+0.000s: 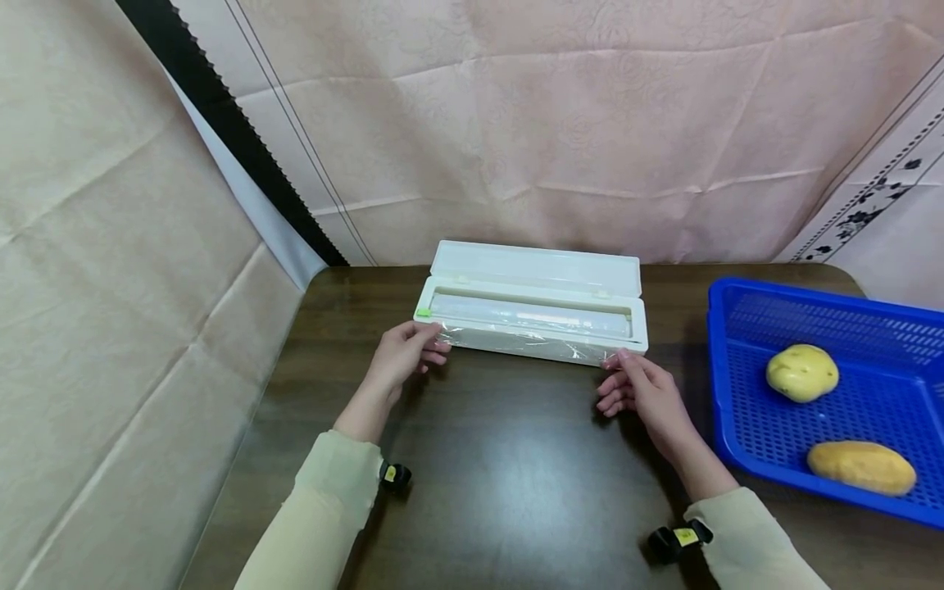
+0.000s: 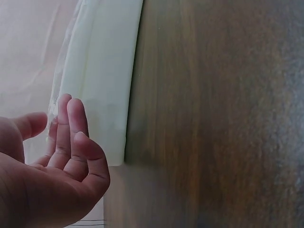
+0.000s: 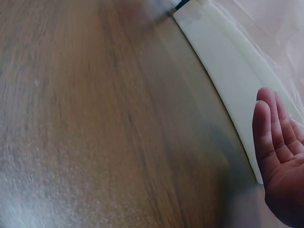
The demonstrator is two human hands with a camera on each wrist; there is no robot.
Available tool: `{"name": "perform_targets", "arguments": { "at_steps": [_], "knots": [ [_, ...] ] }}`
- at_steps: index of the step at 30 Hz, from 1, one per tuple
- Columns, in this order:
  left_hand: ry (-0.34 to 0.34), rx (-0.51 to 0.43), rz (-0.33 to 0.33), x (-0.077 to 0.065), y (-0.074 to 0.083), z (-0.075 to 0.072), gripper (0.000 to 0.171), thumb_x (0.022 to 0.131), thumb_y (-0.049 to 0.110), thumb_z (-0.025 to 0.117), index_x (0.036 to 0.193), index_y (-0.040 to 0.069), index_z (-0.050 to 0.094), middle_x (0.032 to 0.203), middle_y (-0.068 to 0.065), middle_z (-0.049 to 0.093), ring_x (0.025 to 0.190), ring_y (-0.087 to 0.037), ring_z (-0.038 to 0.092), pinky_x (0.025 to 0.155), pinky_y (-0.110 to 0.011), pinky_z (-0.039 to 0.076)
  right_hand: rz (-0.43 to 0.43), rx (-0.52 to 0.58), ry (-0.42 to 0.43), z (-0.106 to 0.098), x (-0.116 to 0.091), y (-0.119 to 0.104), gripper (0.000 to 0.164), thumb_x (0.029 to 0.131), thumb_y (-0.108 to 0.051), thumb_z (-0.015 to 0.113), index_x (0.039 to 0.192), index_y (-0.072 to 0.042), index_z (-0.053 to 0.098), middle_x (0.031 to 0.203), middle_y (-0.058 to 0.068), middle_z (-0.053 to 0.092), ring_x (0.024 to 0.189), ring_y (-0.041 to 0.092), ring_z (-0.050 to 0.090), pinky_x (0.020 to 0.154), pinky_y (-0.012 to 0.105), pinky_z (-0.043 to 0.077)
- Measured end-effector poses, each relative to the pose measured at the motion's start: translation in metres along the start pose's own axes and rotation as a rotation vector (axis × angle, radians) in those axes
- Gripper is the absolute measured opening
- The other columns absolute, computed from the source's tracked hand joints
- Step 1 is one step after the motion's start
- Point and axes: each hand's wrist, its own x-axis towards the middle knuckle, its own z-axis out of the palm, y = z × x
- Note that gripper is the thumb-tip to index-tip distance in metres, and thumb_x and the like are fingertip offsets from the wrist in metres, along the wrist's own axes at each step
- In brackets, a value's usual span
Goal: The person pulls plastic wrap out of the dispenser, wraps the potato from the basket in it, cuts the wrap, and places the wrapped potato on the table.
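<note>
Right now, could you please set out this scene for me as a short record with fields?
Surface: dark wooden table
Dispenser: white cling-film box, lid open, roll visible inside
Film: clear edge drawn over the box's front
Left hand: at the box's left front corner, fingers on the film edge
Right hand: at the box's right front corner, fingertips at the film
Basket: blue plastic basket to the right
Contents: two potatoes, lying apart
Backdrop: pinkish cloth

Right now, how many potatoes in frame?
2, both in the blue basket at the table's right: one potato toward the back, the other potato nearer the front. The basket runs off frame, so more may be hidden.
</note>
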Motion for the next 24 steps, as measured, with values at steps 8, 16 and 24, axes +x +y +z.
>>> {"name": "perform_targets", "arguments": {
  "at_steps": [8,16,24],
  "knots": [
    [-0.004,-0.011,0.005,-0.001,0.001,-0.003,0.03,0.109,0.035,0.062,0.121,0.008,0.07,0.096,-0.005,0.081,0.082,-0.016,0.076,0.072,-0.029,0.05,0.061,-0.009,-0.016,0.0,0.002,0.0,0.068,0.114,-0.054,0.039,0.138,0.008,0.055,0.088,0.004,0.072,0.073,0.018,0.074,0.072,0.033,0.064],
    [-0.01,-0.027,-0.001,-0.002,0.001,-0.004,0.029,0.109,0.034,0.062,0.119,0.008,0.07,0.094,-0.003,0.08,0.081,-0.015,0.075,0.072,-0.029,0.048,0.087,0.008,-0.011,0.005,0.004,0.0,0.066,0.114,-0.052,0.041,0.136,0.008,0.056,0.083,0.005,0.07,0.068,0.018,0.07,0.067,0.034,0.062],
    [-0.02,-0.042,0.016,-0.002,0.001,-0.004,0.027,0.109,0.033,0.062,0.114,0.008,0.069,0.093,-0.002,0.08,0.08,-0.015,0.075,0.07,-0.028,0.049,-0.012,0.034,0.076,0.01,0.003,0.001,0.048,0.116,-0.035,0.046,0.118,0.011,0.061,0.074,0.003,0.067,0.058,0.018,0.066,0.058,0.032,0.06]
  ]
}}
